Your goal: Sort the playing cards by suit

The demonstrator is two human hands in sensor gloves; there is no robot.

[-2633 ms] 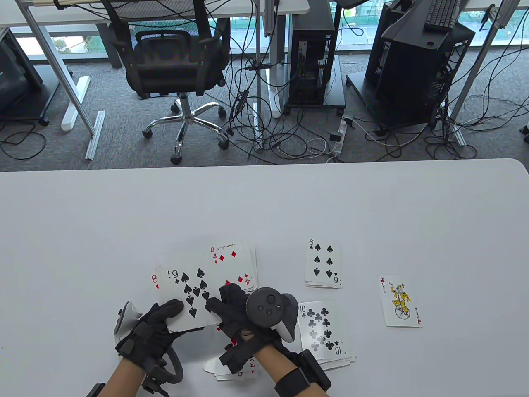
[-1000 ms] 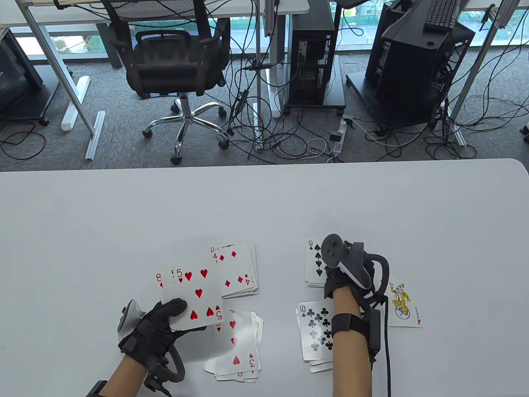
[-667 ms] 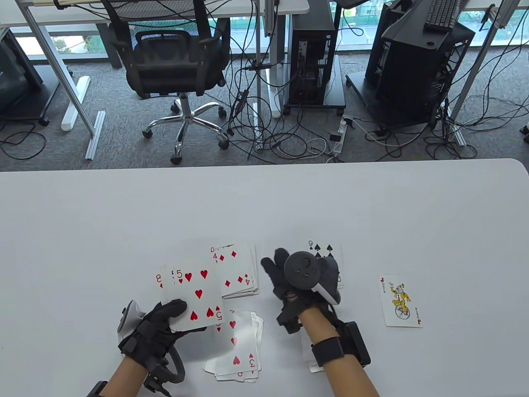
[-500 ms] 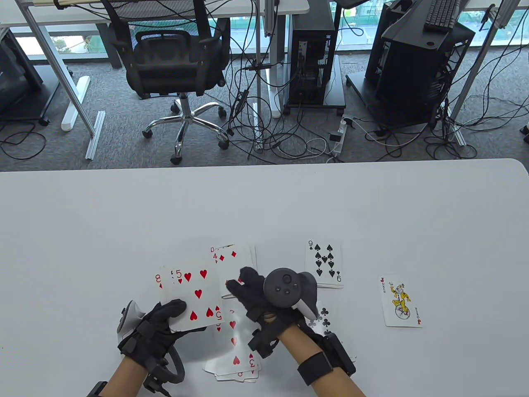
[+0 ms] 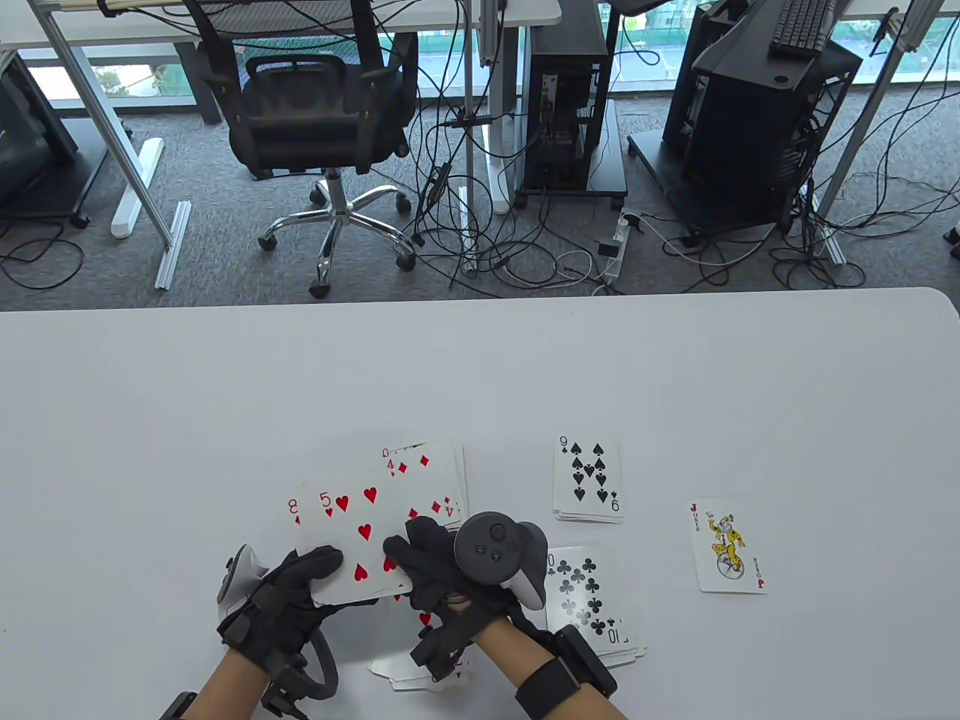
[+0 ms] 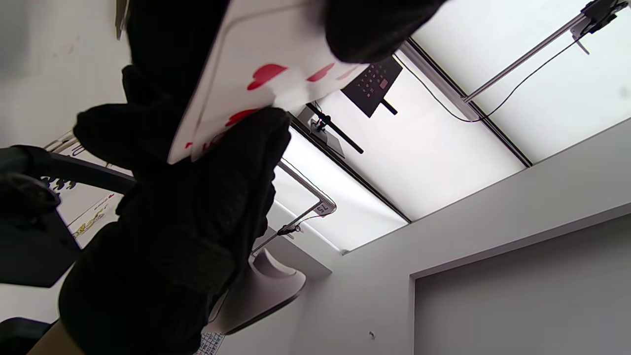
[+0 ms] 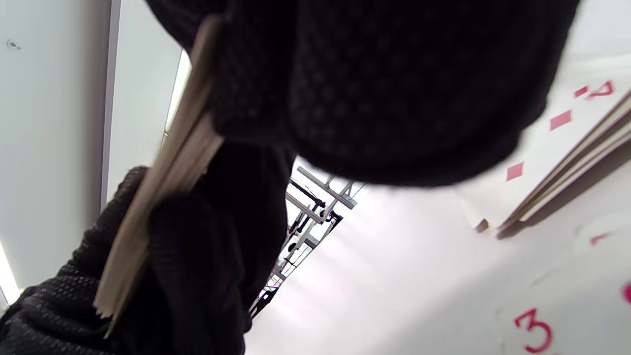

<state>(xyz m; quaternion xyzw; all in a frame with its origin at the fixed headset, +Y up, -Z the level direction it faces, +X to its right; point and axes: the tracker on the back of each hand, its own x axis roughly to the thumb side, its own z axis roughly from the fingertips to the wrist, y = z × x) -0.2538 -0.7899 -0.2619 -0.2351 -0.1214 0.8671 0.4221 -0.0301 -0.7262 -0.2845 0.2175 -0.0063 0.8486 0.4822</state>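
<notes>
left hand: the left hand [image 5: 281,600] grips a fanned deck [image 5: 349,536] above the table [image 5: 225,390], thumb on its near left corner; five of hearts on top, a red 8 peeking at its left edge
right hand: the right hand [image 5: 439,574] has its fingertips [image 5: 397,551] pinched on the right edge of the five of hearts; the right wrist view shows the stack edge-on between gloved fingers
piles on the table: four, plus one lone card
diamonds pile [image 5: 427,480]: far of the held deck, a 4 on top, partly covered
spades pile [image 5: 587,478]: nine on top, well apart to the right
clubs pile [image 5: 592,600]: ten on top, its left edge under the right hand's tracker
hearts pile [image 5: 416,667]: mostly hidden beneath the right wrist; a 3 shows in the right wrist view
joker [image 5: 726,545]: alone, far right
hard to tell: how many cards any pile or the deck has
</notes>
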